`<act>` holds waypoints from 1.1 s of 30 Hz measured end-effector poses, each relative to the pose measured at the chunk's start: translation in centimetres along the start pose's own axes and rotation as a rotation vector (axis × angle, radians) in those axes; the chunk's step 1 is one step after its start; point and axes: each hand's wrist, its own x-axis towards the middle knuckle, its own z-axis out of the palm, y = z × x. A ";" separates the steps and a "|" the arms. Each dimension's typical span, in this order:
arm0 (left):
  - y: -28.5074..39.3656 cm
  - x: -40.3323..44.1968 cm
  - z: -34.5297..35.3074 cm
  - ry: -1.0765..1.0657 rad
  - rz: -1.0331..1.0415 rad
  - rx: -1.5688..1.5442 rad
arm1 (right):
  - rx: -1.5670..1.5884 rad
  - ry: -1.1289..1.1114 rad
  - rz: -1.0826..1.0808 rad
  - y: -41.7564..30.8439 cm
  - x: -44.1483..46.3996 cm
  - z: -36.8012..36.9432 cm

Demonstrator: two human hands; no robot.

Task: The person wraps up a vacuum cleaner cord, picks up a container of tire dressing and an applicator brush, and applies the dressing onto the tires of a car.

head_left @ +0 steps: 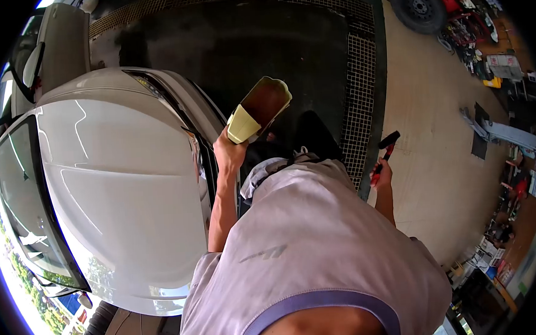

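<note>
My left hand [229, 150] grips the near end of a pale yellow, open-topped container [243, 125] with a reddish-brown inside. The container is held near the front edge of a white car [116, 157]. On my other side, my right hand [382, 173] is closed round the red and black handle of a brush-like tool [389, 140], whose black head points up and away from me. What the tool's head is exactly, I cannot tell.
A metal floor grating [359, 90] runs ahead and to my right. Beyond it lies a pale floor [427, 189]. A wheel [418, 7] and a blue-grey metal arm [509, 135] are at the right, near cluttered shelves. Another vehicle [64, 41] stands at the upper left.
</note>
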 end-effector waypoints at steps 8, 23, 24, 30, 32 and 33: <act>2.0 16.4 -0.6 0.109 -0.108 -0.080 | -0.080 0.158 0.341 -0.5 8.2 11.3; 9.8 38.2 -5.1 0.624 -0.376 -0.308 | -0.798 -0.373 -0.251 -37.6 13.1 81.2; 9.1 40.3 -5.1 0.673 -0.353 -0.281 | -0.812 -0.433 -0.298 -38.4 11.4 86.0; 7.0 50.1 -14.2 0.732 -0.312 -0.215 | -0.862 -0.653 -0.343 -33.8 -1.9 103.5; 5.4 53.2 -16.9 0.771 -0.284 -0.195 | -0.907 -0.723 -0.350 -31.2 -5.5 107.6; 5.1 54.3 -18.2 0.790 -0.297 -0.204 | -0.933 -0.751 -0.354 -30.2 -6.4 109.1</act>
